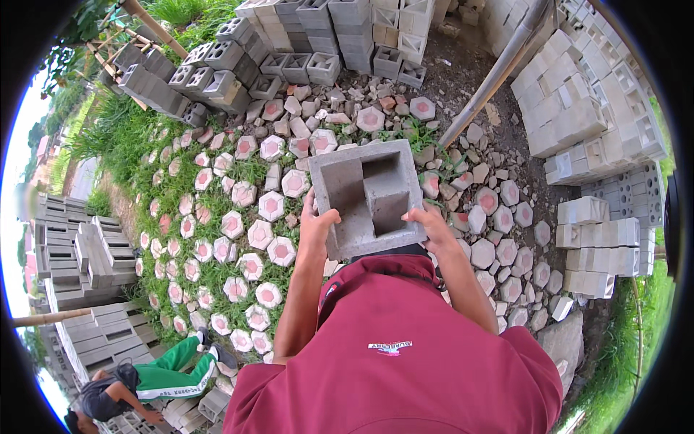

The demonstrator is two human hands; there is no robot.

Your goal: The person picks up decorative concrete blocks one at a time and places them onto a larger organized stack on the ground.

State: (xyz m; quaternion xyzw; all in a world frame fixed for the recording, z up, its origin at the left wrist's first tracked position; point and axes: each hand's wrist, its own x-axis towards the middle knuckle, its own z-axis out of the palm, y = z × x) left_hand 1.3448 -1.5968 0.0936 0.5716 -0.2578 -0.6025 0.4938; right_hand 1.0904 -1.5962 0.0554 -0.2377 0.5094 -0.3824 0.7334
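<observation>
While I am standing over the pavers (249, 235), my left hand (316, 226) and right hand (431, 226) are gripping the grey block (369, 197) by its sides, holding it before my chest.

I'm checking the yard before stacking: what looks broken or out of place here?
Broken paver bits and rubble lie scattered at the foot of the block stacks. The block held in the left hand and right hand looks whole.

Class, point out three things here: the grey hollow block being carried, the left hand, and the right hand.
grey hollow block (369, 195), head view, its inner partition.
left hand (316, 226), head view, back of the hand.
right hand (432, 226), head view, back of the hand.
</observation>
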